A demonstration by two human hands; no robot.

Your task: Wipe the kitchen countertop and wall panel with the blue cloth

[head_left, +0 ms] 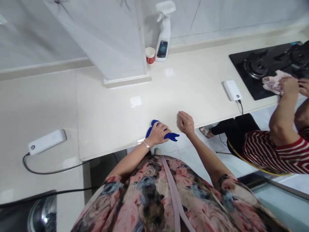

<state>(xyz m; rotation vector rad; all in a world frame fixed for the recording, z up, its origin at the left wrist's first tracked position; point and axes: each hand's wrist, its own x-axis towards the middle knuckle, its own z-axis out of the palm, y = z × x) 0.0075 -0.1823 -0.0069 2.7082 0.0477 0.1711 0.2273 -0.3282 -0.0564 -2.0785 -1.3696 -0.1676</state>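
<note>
My left hand [159, 133], with a silver bracelet at its wrist, is closed over a bunched blue cloth [172, 136] at the front edge of the pale counter [116, 116]. Parts of the cloth stick out on both sides of the hand. To the right of the cloth, my right hand [185, 122] rests at the counter's edge, apart from the cloth. Its fingers are pressed together, and whether anything is under them is hidden.
A white spray bottle [165, 32] and a red-and-white cup [150, 55] stand by the wall pillar. White power banks [232, 90] with cables lie right and left. At right, another person's hands hold a pink cloth [274, 82] on the black stove [260, 51].
</note>
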